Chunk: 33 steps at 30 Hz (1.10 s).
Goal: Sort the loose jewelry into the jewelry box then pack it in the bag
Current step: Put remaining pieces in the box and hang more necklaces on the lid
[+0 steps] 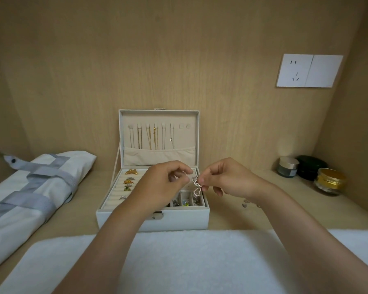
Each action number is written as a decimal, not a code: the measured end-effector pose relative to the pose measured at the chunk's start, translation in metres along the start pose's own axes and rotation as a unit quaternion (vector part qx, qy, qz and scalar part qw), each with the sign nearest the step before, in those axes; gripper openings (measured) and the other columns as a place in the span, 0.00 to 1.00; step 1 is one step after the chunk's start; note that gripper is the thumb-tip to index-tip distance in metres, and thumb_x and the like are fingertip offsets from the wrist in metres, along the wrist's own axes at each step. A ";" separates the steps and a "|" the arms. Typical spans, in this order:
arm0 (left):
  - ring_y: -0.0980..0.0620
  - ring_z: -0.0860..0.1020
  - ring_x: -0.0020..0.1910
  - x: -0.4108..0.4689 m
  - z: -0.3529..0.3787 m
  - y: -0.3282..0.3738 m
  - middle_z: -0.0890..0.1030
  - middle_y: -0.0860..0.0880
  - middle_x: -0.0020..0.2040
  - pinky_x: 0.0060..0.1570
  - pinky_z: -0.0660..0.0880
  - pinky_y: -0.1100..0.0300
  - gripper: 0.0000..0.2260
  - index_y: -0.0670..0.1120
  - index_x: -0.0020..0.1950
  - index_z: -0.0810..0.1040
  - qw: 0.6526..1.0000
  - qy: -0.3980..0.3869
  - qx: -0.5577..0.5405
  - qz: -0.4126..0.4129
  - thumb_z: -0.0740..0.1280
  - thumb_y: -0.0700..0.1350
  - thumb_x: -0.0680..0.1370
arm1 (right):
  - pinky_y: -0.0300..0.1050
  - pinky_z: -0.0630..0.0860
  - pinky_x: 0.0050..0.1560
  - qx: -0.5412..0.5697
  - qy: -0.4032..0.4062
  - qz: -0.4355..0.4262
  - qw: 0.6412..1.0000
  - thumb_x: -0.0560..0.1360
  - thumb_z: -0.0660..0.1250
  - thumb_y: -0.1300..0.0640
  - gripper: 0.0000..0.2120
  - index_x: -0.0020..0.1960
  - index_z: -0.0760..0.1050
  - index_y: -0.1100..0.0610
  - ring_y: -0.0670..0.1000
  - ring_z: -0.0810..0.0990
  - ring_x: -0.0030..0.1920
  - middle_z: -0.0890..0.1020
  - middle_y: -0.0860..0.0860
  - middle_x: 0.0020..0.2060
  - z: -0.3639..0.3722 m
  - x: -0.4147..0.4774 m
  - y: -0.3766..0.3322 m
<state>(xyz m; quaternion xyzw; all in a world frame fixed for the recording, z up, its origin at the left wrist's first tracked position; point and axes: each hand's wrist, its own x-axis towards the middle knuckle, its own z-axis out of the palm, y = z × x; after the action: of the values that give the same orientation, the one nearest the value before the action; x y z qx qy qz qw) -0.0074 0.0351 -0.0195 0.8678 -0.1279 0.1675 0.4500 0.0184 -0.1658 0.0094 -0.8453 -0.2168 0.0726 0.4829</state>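
A white jewelry box [123, 217] stands open at the middle of the wooden shelf, with chains hanging inside its lid [157, 115]. Rings and gold brooches sit in its left rolls, and small pieces lie in the front right cells. My right hand [227, 177] pinches a sparkling heart-shaped earring [196, 187] over the box's right side. My left hand [164, 183] hovers just left of it with curled fingers, their tips close to the earring's top; whether they pinch anything is unclear. A few loose small pieces [245, 203] lie on the shelf right of the box. The white and grey bag [30, 187] lies at the left.
A white towel [179, 262] covers the near edge. Three cosmetic jars [329, 181] stand at the back right corner. A wall socket [308, 71] sits on the wooden back panel, and wooden side walls close in the shelf on both sides.
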 end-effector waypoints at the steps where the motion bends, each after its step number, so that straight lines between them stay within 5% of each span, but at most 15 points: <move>1: 0.60 0.78 0.43 -0.001 0.001 0.000 0.82 0.61 0.41 0.46 0.75 0.65 0.09 0.62 0.48 0.82 1.000 -0.009 0.015 0.003 0.72 0.45 0.76 | 0.33 0.68 0.28 -0.018 -0.007 0.011 1.000 0.77 0.71 0.59 0.06 0.43 0.84 0.59 0.44 0.71 0.26 0.83 0.48 0.32 0.002 0.001 0.002; 7: 0.65 0.77 0.41 -0.004 0.001 0.000 0.79 0.68 0.41 0.41 0.75 0.62 0.09 0.60 0.49 0.82 0.993 -0.041 0.111 0.026 0.70 0.45 0.77 | 0.24 0.66 0.33 -0.147 -0.015 0.013 0.989 0.74 0.75 0.56 0.04 0.41 0.86 0.54 0.32 0.76 0.30 0.80 0.36 0.27 0.008 0.004 0.009; 10: 0.63 0.75 0.48 -0.005 0.003 -0.001 0.79 0.63 0.43 0.52 0.75 0.58 0.07 0.60 0.48 0.82 0.985 -0.048 0.155 0.060 0.72 0.46 0.76 | 0.28 0.69 0.35 -0.148 -0.011 0.002 0.989 0.70 0.78 0.54 0.04 0.39 0.85 0.52 0.36 0.75 0.31 0.80 0.40 0.29 0.011 0.004 0.012; 14: 0.62 0.73 0.50 -0.005 0.006 -0.003 0.80 0.62 0.43 0.52 0.74 0.55 0.04 0.60 0.46 0.84 0.981 -0.056 0.164 0.083 0.73 0.51 0.74 | 0.36 0.73 0.39 -0.185 0.037 -0.025 0.982 0.73 0.73 0.55 0.04 0.39 0.84 0.51 0.38 0.75 0.32 0.84 0.46 0.35 0.010 0.006 0.015; 17: 0.61 0.73 0.50 -0.006 0.009 -0.004 0.79 0.61 0.44 0.53 0.74 0.54 0.04 0.60 0.47 0.85 0.979 -0.071 0.163 0.102 0.72 0.53 0.74 | 0.29 0.67 0.29 -0.179 0.040 -0.040 0.982 0.76 0.69 0.57 0.06 0.42 0.84 0.53 0.37 0.73 0.28 0.83 0.46 0.36 0.006 -0.001 0.006; 20: 0.61 0.70 0.52 -0.007 0.009 -0.004 0.77 0.61 0.46 0.55 0.72 0.56 0.04 0.59 0.45 0.86 0.973 -0.083 0.187 0.106 0.71 0.54 0.74 | 0.27 0.64 0.23 -0.169 -0.008 -0.029 0.985 0.77 0.63 0.64 0.12 0.46 0.85 0.57 0.36 0.73 0.23 0.78 0.38 0.26 0.002 -0.010 -0.001; 27: 0.59 0.73 0.50 -0.004 0.007 -0.005 0.78 0.59 0.44 0.52 0.73 0.55 0.04 0.55 0.42 0.83 0.981 0.004 0.158 0.115 0.70 0.48 0.75 | 0.27 0.67 0.35 -0.204 -0.062 -0.042 0.976 0.73 0.63 0.62 0.16 0.45 0.87 0.47 0.35 0.75 0.34 0.79 0.38 0.35 0.009 -0.008 0.002; 33: 0.60 0.69 0.55 -0.005 0.009 -0.009 0.75 0.61 0.48 0.56 0.72 0.54 0.11 0.58 0.50 0.83 0.969 -0.039 0.217 0.113 0.64 0.55 0.72 | 0.31 0.68 0.38 -0.210 -0.050 -0.048 0.975 0.72 0.63 0.61 0.16 0.44 0.87 0.44 0.38 0.76 0.35 0.79 0.36 0.35 0.007 -0.006 0.006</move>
<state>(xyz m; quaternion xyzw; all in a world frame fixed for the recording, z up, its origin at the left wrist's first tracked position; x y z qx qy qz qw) -0.0070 0.0331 -0.0331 0.9306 -0.2031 0.2069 0.2236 0.0125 -0.1656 0.0004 -0.9118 -0.2910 0.0441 0.2865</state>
